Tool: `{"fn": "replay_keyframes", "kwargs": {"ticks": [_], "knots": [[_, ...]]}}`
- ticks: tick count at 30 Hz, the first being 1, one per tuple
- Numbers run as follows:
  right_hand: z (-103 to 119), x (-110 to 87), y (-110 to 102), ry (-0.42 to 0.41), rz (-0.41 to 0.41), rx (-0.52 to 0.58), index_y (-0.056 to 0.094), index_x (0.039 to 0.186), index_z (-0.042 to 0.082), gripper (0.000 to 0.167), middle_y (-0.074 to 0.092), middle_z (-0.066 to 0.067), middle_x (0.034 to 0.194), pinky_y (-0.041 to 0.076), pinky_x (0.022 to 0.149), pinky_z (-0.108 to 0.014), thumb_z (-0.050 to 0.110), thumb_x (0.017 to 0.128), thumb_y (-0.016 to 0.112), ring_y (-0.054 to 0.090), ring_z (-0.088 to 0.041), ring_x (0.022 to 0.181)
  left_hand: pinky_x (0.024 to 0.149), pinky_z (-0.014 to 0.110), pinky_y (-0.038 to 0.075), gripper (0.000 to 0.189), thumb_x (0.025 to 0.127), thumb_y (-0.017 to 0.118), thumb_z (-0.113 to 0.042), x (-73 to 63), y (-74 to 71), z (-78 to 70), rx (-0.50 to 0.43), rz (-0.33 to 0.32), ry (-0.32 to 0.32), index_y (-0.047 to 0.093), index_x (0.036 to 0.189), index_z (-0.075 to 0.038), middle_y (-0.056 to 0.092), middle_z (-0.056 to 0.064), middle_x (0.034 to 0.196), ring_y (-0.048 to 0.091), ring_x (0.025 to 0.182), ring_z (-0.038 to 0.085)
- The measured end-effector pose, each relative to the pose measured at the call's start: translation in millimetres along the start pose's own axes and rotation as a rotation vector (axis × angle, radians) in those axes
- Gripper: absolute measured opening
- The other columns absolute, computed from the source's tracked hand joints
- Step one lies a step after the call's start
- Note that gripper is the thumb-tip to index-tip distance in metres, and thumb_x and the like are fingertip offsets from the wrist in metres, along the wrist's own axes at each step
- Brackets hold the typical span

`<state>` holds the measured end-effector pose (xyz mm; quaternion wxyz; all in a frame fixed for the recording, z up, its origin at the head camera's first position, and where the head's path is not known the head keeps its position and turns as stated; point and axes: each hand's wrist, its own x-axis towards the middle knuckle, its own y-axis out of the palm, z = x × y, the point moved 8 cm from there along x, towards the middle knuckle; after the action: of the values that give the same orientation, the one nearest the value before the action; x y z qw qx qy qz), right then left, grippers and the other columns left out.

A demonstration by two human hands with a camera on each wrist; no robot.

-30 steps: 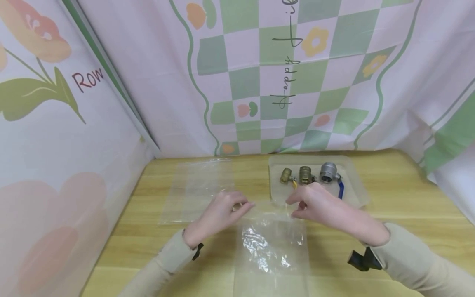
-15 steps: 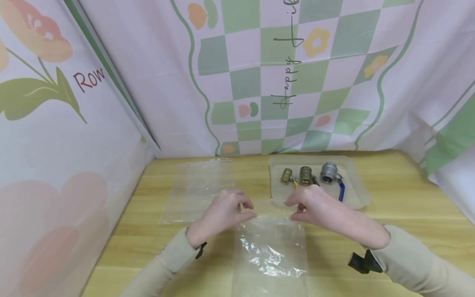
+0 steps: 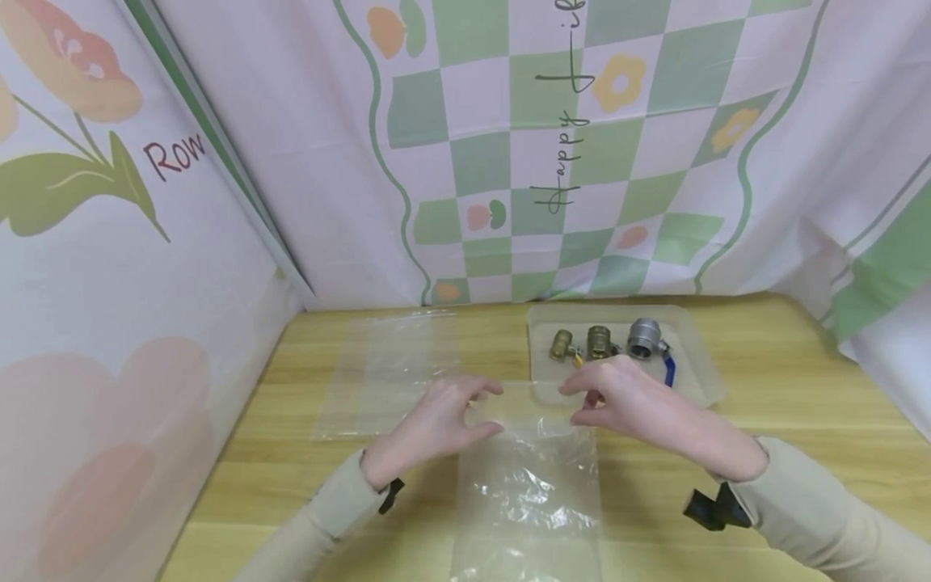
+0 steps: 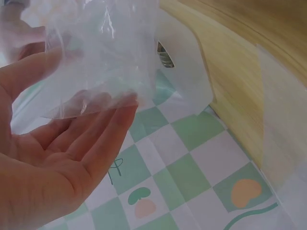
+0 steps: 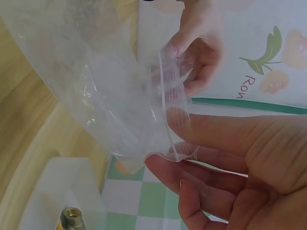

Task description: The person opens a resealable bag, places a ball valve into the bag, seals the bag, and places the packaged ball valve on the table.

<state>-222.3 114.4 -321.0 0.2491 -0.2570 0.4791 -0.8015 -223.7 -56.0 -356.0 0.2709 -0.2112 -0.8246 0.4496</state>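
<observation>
A clear zip-lock bag (image 3: 527, 501) is in front of me, its mouth at the far end, between my two hands. At the mouth's left side, my left hand (image 3: 432, 416) has thumb and fingers spread apart. In the left wrist view its fingers (image 4: 108, 129) are fairly straight, with the fingertips showing through the film. On the right, my right hand (image 3: 633, 404) holds the bag's edge with curled fingers. The right wrist view shows the right thumb (image 5: 206, 134) at the ridged zip strip and the index finger (image 5: 165, 172) at the lower edge.
A second clear bag (image 3: 393, 364) lies flat at the back left. At the back right, a translucent tray (image 3: 694, 384) holds a small brass valve (image 3: 561, 345), a larger brass valve (image 3: 599, 343) and a silver valve (image 3: 643, 338) with a blue handle. Printed curtains (image 3: 349, 202) border the table.
My left thumb and fingers have spread wider apart at the bag's mouth. The bag's far edge has risen between the hands, and its glints have shifted. My right hand has barely moved.
</observation>
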Motion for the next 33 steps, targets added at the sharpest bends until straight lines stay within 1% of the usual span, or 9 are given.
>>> {"fn": "replay_keyframes", "kwargs": {"ticks": [4, 8, 11, 13, 16, 19, 25, 28, 33], "knots": [[-2.6, 0.0, -0.8, 0.03, 0.002, -0.007, 0.074, 0.104, 0.003, 0.03, 0.076, -0.015, 0.104, 0.059, 0.062, -0.017, 0.012, 0.076, 0.082, 0.07, -0.008, 0.07, 0.089, 0.032, 0.061, 0.049, 0.082, 0.08, -0.021, 0.1, 0.2, 0.7, -0.041, -0.014, -0.02, 0.064, 0.125, -0.004, 0.071, 0.011, 0.123, 0.073, 0.094, 0.021], [-2.7, -0.3, -1.6, 0.036, 0.0, -0.012, 0.074, 0.105, 0.003, 0.031, 0.076, -0.014, 0.105, 0.059, 0.062, -0.017, 0.011, 0.076, 0.083, 0.071, -0.009, 0.071, 0.085, 0.028, 0.062, 0.035, 0.086, 0.076, -0.019, 0.6, -2.7, 2.7, -0.11, -0.077, -0.029, 0.069, 0.118, -0.004, 0.074, 0.01, 0.116, 0.074, 0.091, 0.019], [-0.9, -0.8, -1.8, 0.009, 0.001, -0.012, 0.074, 0.105, 0.003, 0.032, 0.075, -0.015, 0.105, 0.059, 0.063, -0.017, 0.011, 0.075, 0.083, 0.07, -0.008, 0.071, 0.074, 0.018, 0.06, 0.021, 0.091, 0.071, -0.016, 1.2, -5.5, 4.1, -0.171, -0.132, -0.022, 0.074, 0.108, -0.005, 0.077, 0.01, 0.105, 0.074, 0.08, 0.013], [0.1, -1.2, -1.5, -0.001, 0.005, -0.01, 0.074, 0.104, 0.004, 0.032, 0.075, -0.015, 0.105, 0.059, 0.063, -0.016, 0.01, 0.075, 0.083, 0.07, -0.007, 0.071, 0.06, 0.012, 0.056, 0.017, 0.091, 0.07, -0.012, 1.3, -6.6, 4.7, -0.202, -0.146, -0.021, 0.075, 0.104, -0.003, 0.078, 0.012, 0.095, 0.068, 0.064, 0.008], [-0.9, -1.9, -1.1, 0.0, 0.012, -0.011, 0.074, 0.104, 0.004, 0.032, 0.076, -0.014, 0.104, 0.059, 0.063, -0.016, 0.009, 0.074, 0.083, 0.07, -0.007, 0.071, 0.048, 0.009, 0.044, 0.021, 0.088, 0.072, -0.008, 1.5, -5.0, 4.8, -0.203, -0.118, -0.032, 0.073, 0.107, -0.001, 0.076, 0.012, 0.085, 0.056, 0.053, 0.004], [-3.8, -2.3, -0.5, 0.021, 0.021, -0.013, 0.074, 0.104, 0.004, 0.031, 0.076, -0.013, 0.104, 0.058, 0.063, -0.015, 0.009, 0.074, 0.083, 0.07, -0.007, 0.071, 0.049, 0.01, 0.04, 0.028, 0.085, 0.074, -0.009, 1.7, -1.0, 4.3, -0.162, -0.066, -0.047, 0.071, 0.113, -0.002, 0.071, 0.008, 0.079, 0.051, 0.055, 0.007], [-5.2, -3.0, 0.4, -0.013, 0.015, -0.026, 0.075, 0.101, 0.006, 0.024, 0.076, -0.013, 0.103, 0.06, 0.063, -0.018, 0.01, 0.078, 0.081, 0.071, -0.01, 0.073, 0.067, 0.014, 0.055, 0.041, 0.083, 0.078, -0.014, 1.4, 8.3, 3.9, -0.102, -0.004, -0.075, 0.066, 0.121, -0.003, 0.074, 0.012, 0.11, 0.069, 0.078, 0.02], [-2.7, -4.3, -1.6, -0.064, -0.022, -0.062, 0.077, 0.094, 0.011, 0.015, 0.076, -0.012, 0.103, 0.063, 0.068, -0.024, 0.011, 0.079, 0.079, 0.074, -0.018, 0.08, 0.075, 0.015, 0.058, 0.045, 0.083, 0.079, -0.015, 0.2, 14.3, 5.6, -0.114, 0.017, -0.099, 0.065, 0.123, -0.003, 0.071, 0.014, 0.121, 0.074, 0.089, 0.024], [1.6, -5.7, -12.1, -0.13, -0.133, -0.104, 0.078, 0.084, 0.017, 0.009, 0.076, -0.01, 0.103, 0.064, 0.074, -0.032, 0.011, 0.079, 0.08, 0.074, -0.024, 0.087, 0.077, 0.018, 0.06, 0.046, 0.084, 0.078, -0.017, -1.8, 20.0, 7.1, -0.115, 0.027, -0.117, 0.064, 0.125, -0.002, 0.069, 0.015, 0.125, 0.075, 0.091, 0.025]]}}
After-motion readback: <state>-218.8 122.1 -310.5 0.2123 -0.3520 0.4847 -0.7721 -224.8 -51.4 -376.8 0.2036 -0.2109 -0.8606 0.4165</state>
